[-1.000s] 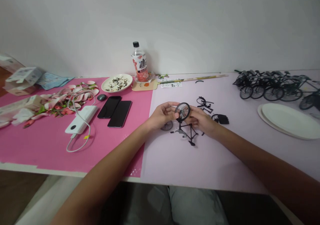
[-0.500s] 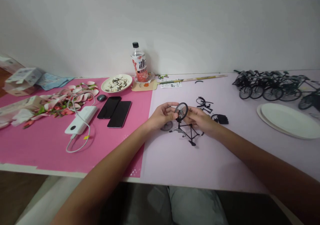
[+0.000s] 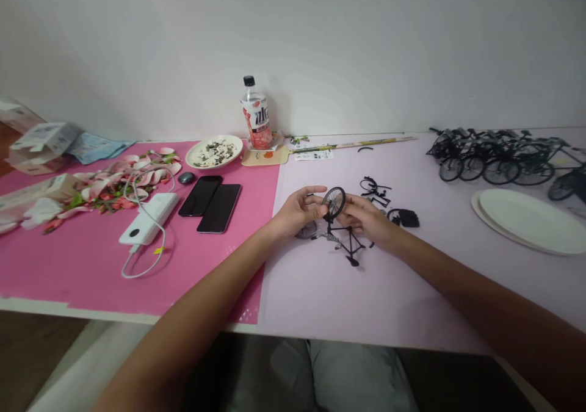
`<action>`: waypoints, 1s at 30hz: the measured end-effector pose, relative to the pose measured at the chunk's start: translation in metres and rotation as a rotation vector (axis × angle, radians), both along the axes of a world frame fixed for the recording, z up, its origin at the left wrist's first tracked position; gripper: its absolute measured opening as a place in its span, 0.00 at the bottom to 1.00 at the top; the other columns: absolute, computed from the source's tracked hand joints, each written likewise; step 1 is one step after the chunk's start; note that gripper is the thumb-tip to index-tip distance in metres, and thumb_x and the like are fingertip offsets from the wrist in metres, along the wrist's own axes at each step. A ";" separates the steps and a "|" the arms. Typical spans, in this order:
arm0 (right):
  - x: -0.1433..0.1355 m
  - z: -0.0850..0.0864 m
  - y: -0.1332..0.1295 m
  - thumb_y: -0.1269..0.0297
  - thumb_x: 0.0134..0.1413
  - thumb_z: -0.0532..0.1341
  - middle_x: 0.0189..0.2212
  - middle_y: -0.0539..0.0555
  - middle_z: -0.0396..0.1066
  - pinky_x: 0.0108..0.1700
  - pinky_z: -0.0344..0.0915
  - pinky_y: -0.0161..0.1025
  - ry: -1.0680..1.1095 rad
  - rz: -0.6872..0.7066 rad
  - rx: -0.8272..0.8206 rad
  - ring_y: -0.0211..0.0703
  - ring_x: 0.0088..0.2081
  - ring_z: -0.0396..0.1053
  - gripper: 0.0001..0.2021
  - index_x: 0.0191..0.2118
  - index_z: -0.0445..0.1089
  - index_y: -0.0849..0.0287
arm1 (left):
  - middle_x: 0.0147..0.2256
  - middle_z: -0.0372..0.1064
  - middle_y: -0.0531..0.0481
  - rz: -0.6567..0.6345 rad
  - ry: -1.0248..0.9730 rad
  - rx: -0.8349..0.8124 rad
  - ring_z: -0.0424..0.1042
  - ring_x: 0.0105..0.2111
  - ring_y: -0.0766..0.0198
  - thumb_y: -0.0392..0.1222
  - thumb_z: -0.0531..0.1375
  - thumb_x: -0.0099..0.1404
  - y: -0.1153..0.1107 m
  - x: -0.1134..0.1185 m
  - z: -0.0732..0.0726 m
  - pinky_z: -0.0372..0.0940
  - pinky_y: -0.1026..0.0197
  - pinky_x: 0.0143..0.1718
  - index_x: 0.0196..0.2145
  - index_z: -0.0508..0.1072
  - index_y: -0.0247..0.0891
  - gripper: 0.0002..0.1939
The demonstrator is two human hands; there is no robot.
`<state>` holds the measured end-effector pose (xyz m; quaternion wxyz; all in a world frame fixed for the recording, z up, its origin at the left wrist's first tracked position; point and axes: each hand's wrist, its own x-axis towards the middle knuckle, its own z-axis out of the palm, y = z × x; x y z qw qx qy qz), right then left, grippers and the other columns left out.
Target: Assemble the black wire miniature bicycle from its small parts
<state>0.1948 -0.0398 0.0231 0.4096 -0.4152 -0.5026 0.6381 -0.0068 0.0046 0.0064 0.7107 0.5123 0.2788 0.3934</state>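
Between my two hands is a black model bicycle, upside down, its frame [image 3: 341,232] tilted and its saddle [image 3: 352,261] low over the table. A spoked wheel [image 3: 334,202] sits at the top, at the fork. My left hand [image 3: 300,212] is closed on the wheel's left side, thumb at the lower rim. From the right, my right hand [image 3: 364,215] grips beside the wheel and fork; its fingertips are partly hidden. A second wheel [image 3: 306,231] lies on the table, partly behind my left hand. Small black parts [image 3: 376,192] and a black basket-like piece [image 3: 406,218] lie beyond my right hand.
Several assembled model bicycles [image 3: 499,155] stand at the far right, behind stacked white plates [image 3: 533,221]. On the left are two phones [image 3: 220,209], a white power bank [image 3: 149,220] with a cable, flower pieces [image 3: 103,189], a plate of small pieces [image 3: 201,155] and a bottle [image 3: 257,116].
Both hands stay almost where they were around the bicycle and wheel. The wheel has shifted very slightly to the right; the view has moved a little too.
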 end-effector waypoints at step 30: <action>-0.003 -0.006 -0.001 0.39 0.53 0.68 0.21 0.41 0.44 0.21 0.36 0.32 -0.041 -0.039 -0.009 0.31 0.21 0.40 0.25 0.29 0.59 0.55 | 0.38 0.78 0.48 -0.037 -0.054 -0.044 0.78 0.35 0.65 0.48 0.82 0.43 -0.003 0.003 0.002 0.69 0.62 0.43 0.46 0.77 0.35 0.35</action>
